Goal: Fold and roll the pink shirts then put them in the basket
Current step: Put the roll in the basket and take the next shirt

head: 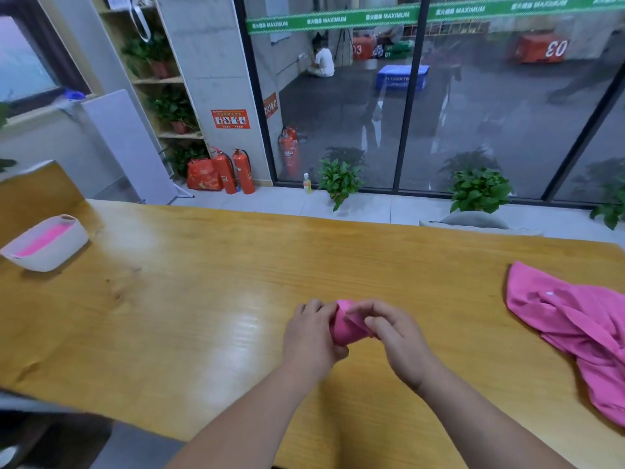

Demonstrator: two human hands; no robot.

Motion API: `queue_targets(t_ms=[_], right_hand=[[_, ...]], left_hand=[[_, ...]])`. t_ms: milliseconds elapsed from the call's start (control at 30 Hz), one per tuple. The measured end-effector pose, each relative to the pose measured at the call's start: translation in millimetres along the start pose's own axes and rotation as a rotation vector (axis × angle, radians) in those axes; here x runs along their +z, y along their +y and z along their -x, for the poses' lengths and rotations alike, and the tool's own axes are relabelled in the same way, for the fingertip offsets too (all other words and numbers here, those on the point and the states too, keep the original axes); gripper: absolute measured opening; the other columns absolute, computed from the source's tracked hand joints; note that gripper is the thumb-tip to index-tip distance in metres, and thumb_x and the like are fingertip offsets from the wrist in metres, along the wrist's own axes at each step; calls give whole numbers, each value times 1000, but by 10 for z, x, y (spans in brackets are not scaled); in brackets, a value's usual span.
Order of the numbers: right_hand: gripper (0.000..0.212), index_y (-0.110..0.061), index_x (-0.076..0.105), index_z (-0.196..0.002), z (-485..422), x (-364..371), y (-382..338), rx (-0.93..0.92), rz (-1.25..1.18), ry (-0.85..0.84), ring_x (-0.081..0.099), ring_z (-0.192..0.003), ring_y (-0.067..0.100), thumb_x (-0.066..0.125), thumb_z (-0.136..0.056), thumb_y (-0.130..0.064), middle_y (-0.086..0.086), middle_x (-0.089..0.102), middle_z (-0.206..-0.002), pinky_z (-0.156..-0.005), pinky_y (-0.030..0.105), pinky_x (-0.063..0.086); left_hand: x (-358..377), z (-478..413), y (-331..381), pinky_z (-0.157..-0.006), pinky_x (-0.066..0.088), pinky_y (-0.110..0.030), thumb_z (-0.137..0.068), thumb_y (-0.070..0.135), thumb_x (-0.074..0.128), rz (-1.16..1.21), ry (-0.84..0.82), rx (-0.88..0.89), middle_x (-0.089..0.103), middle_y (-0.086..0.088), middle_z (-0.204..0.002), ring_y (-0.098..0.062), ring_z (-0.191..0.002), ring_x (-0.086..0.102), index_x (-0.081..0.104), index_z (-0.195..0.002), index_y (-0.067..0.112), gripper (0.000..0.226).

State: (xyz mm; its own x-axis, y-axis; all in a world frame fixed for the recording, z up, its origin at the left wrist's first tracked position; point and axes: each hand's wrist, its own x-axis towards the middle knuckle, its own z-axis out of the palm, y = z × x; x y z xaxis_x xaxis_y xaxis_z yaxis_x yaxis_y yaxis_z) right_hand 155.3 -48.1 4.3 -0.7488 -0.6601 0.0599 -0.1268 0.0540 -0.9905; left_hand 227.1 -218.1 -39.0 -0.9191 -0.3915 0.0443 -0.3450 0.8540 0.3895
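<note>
Both hands are tightening the roll of one pink shirt, seemingly the last touch before it goes to the basket.

The left hand (309, 336) is curling round the rolled pink shirt (343, 328) just above the wooden table (203, 299), toward the middle of its near edge, while the right hand (395, 340) is pinching a loose flap at the roll's end. Next, the flap probably needs tucking, and then the roll needs carrying well across to the white basket (57, 253) at the far left corner, where something pink is already lying. An unfolded pink shirt (575, 326) is waiting at the right edge.
</note>
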Motion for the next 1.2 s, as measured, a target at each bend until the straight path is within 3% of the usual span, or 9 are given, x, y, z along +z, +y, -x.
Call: queue_targets(t_ms=[167,333,433,533,700,833,1000,1100,1200], right_hand=[[30,-23,78,-101,119,254,194,-43,32,-16,66,-99,15,53,-87,-16,-5,75,-103,-87,26,50],[28,-10,77,-95,-74,358,154,193,-371,128,59,-83,19,53,-82,-17,17,69,-91,-86,39,47],[28,-11,76,-95,-85,383,121,208,-351,99,65,-84,20,48,-95,-7,30,72,-98,-92,46,48],[28,-10,72,-100,-38,462,96,152,-183,19,65,-84,18,49,-88,-19,17,78,-96,-85,44,46],[30,-36,70,-110,-16,911,61,50,96,-74,65,-87,12,47,-91,-29,-5,75,-95,-80,35,50],[32,-39,64,-118,-196,1364,-222,56,242,-168,62,-84,4,44,-104,-18,-11,70,-89,-72,20,45],[30,-34,62,-115,-278,1938,-270,75,216,-215,66,-87,15,46,-102,-13,-2,74,-87,-81,29,50],[22,-22,64,-108,-238,2252,-236,86,148,-168,65,-89,20,48,-104,-7,5,70,-84,-80,26,47],[18,-25,63,-107,-257,2616,-138,105,149,-76,63,-102,14,52,-105,-11,-2,69,-100,-82,24,44]], left_hand=[[-241,-8,38,-73,58,-37,-58,45,82,361,-121,-326,69,10,-93,-15,-87,68,66,-98,35,44],[-325,343,-34,-78,63,-32,-69,27,94,915,-351,-369,74,4,-114,-21,-103,73,62,-126,44,68],[-267,511,-144,-81,66,-39,-66,29,95,932,-256,-368,66,11,-124,-18,-105,71,57,-134,47,80],[-305,528,-291,-76,65,-33,-61,36,98,917,-117,-433,62,15,-129,-11,-103,69,53,-142,40,93],[-547,526,-585,-76,63,-35,-62,39,98,803,-76,-493,68,8,-111,-13,-93,73,48,-116,39,74],[-726,664,-927,-85,63,-36,-68,31,94,687,-130,-419,67,13,-110,-10,-96,71,47,-143,44,89],[-1042,960,-1565,-80,65,-34,-59,45,98,873,34,-523,70,14,-117,-10,-99,72,65,-137,38,85],[-1243,1178,-1919,-76,65,-32,-63,37,100,1032,152,-566,70,12,-119,-10,-100,72,68,-133,33,78],[-1364,1353,-2174,-79,66,-34,-66,35,99,1079,204,-593,72,12,-116,-7,-98,73,69,-129,31,70]])
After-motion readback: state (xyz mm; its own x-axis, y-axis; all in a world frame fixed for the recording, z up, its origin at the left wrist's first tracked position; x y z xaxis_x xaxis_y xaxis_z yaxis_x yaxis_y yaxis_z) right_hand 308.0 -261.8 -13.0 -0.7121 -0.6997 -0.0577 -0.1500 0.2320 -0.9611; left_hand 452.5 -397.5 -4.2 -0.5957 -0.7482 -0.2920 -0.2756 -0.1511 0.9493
